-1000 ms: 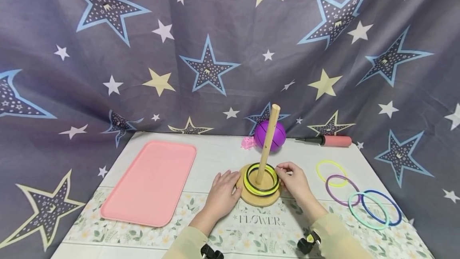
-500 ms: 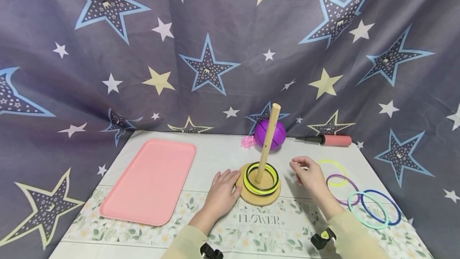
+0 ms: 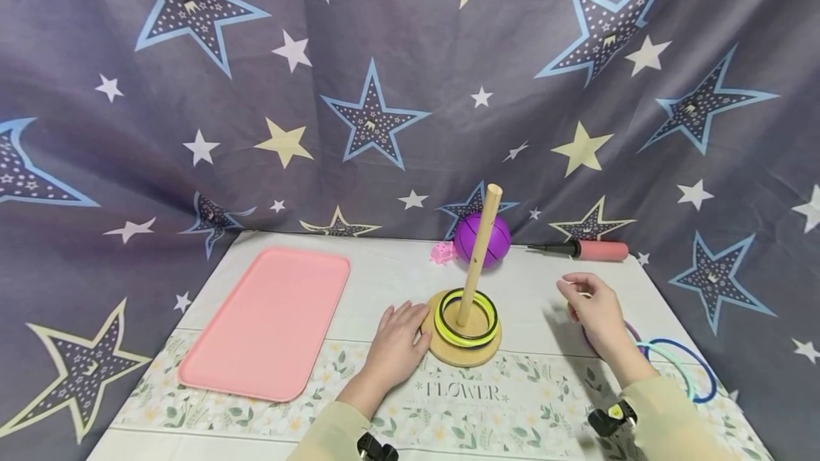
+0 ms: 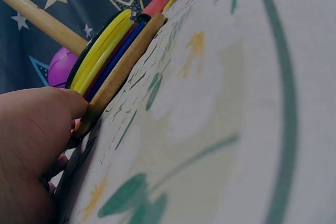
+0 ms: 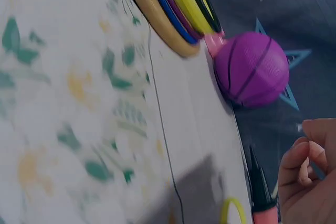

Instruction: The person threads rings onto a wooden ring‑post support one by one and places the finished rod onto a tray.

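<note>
Far left on the table (image 3: pixel 391 269): a pink tray (image 3: pixel 265 326), lying flat, its near end on the floral band of the cloth.

Your left hand (image 3: pixel 398 343) comes next, well clear of the tray. Fingers relaxed and lightly spread, index fingertip and thumb against the left edge of the wooden base (image 3: pixel 464 358); you touch the edge there without closing round it. The base sits flat just above the printed word FLOWER. Its post (image 3: pixel 477 262) rises from the middle, leaning a little right as the head camera sees it. Around the foot of the post lies a stack of rings (image 3: pixel 464 342): black on top, then yellow, purple and blue by the wrist views.

Behind, near the back edge: a small pink toy (image 3: pixel 442 253), just beside a purple ball (image 3: pixel 466 239), which is partly hidden by the post. Farther right, a pump (image 3: pixel 602 251), black at the nozzle, pink on the barrel.

Your right hand (image 3: pixel 596 304) is raised over the right side, fingers loosely bent, thumb close to the fingertips, nothing seen between them. Below it lies a yellow ring (image 5: pixel 231 200), mostly covered in the head view. Then a purple ring (image 3: pixel 633 333), a mint ring (image 3: pixel 680 360) and a blue ring (image 3: pixel 714 379), these last two overlapping.
</note>
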Motion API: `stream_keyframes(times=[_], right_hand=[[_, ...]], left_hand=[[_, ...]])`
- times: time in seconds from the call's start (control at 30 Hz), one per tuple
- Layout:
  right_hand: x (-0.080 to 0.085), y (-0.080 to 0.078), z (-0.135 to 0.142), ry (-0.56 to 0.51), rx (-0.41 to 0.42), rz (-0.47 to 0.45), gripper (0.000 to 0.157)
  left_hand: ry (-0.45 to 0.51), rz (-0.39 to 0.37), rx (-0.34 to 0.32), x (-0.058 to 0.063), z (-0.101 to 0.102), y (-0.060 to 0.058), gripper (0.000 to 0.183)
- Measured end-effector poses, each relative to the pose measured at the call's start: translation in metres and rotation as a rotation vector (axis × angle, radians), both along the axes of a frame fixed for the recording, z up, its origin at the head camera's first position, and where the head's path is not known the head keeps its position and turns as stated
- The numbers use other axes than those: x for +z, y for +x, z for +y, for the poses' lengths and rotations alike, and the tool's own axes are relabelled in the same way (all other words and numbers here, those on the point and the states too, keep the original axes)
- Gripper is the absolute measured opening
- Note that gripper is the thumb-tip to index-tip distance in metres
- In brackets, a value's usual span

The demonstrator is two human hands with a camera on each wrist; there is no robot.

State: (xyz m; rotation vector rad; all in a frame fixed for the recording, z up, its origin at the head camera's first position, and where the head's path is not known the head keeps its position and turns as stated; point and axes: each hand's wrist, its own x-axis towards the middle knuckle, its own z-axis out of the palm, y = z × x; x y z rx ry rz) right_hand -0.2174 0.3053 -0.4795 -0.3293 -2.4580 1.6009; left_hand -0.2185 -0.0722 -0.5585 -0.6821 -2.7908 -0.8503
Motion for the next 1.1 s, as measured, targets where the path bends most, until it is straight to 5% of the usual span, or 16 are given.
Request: stream_keyframes(times=[0.63,1.1], right_hand=[[-0.010,0.002,0.078,0.105,-0.142,-0.060,0.054],[-0.020,0.005,0.106,0.108,-0.173,-0.131,0.054]], left_hand=[[-0.004,-0.006,-0.002,0.000,0.000,0.002,0.053],[-0.003,0.006,0.008,-0.002,0.000,-0.001,0.053]])
